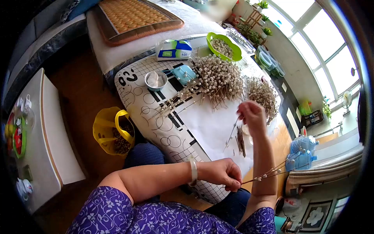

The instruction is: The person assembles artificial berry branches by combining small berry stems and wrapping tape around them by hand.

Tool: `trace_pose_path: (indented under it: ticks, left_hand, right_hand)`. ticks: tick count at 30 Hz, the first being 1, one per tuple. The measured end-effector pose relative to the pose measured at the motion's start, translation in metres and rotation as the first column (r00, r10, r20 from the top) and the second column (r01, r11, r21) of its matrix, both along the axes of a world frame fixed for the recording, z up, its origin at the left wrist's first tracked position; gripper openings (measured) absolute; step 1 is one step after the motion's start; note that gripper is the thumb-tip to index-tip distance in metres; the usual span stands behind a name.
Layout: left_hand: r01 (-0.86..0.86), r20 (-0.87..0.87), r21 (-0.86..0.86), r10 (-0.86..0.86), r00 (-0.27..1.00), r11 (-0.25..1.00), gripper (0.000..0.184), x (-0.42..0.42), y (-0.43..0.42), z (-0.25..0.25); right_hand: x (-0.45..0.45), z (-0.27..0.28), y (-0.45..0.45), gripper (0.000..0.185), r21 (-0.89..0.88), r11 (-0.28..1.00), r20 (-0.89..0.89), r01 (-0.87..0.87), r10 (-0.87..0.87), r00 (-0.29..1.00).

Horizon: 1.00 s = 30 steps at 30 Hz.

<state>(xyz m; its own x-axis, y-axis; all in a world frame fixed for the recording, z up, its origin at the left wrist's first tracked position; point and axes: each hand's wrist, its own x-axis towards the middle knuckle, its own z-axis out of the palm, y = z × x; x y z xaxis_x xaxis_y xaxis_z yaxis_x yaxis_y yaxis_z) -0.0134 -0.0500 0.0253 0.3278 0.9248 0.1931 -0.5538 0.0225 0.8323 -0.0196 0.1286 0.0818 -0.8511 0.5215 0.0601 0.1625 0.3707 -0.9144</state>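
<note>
My left hand (222, 173), with a pale band on its wrist, is closed in a pinch at the front edge of the table. Out of its fingers a thin brown spray of white buds (269, 174) stretches to the right. My right hand (252, 115) is raised over the white sheet (212, 130), fingertips pinched on a slender budded stem (231, 135) that hangs down. Under it lies a small bundle of short bare sticks (240, 142). A large heap of budded stems (218, 78) stands beyond my hands, with a second bunch (263, 95) at its right.
Around the heap are a green bowl of loose buds (223, 46), a tissue pack (173, 50), a round tin (156, 80) with white content and a light-blue item (184, 74). A yellow bag (111, 130) of dark bits is on the floor at left; water bottles (303, 152) stand right.
</note>
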Motion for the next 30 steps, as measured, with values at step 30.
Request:
trace_pose_path:
  ticks: [30]
  left_hand:
    - [0.074, -0.008, 0.071, -0.074, 0.997, 0.995, 0.015, 0.014, 0.000, -0.006]
  right_hand:
    - [0.044, -0.048, -0.043, 0.042, 0.216, 0.974, 0.258, -0.064, 0.006, 0.966]
